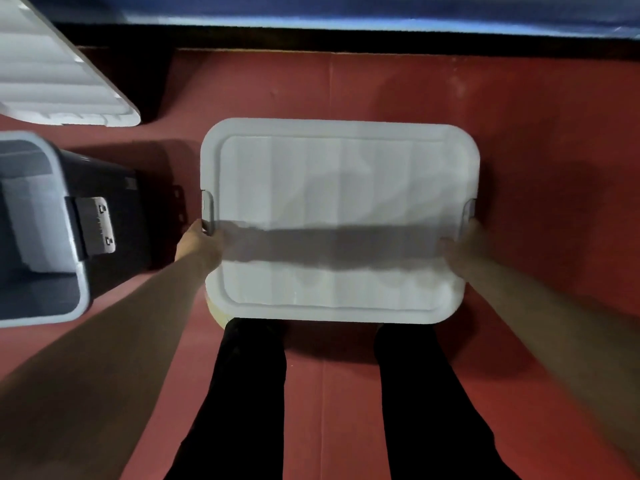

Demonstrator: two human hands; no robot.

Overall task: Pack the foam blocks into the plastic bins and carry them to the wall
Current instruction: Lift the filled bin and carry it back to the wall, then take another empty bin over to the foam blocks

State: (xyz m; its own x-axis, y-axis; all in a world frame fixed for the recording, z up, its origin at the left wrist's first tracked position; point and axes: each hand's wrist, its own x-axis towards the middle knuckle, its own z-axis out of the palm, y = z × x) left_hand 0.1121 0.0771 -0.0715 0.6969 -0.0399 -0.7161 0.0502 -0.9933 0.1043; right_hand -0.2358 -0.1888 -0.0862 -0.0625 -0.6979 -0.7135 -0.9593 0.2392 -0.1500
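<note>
Hands gripped the lidded bin (339, 188) above the red floor (554, 133), just in front of the person's legs (249, 393). The left hand (199, 242) curled round its left edge by the grey latch (207, 206). The right hand (467, 244), a bit blurry, held its right edge. Left of that bin stood an open bin (114, 188), with a loose lid (52, 71) farther back.

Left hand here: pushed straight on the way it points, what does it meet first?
Probably the grey latch on the left edge of the white lid. The left hand grips that edge right beside it, though depth is unclear.
</note>
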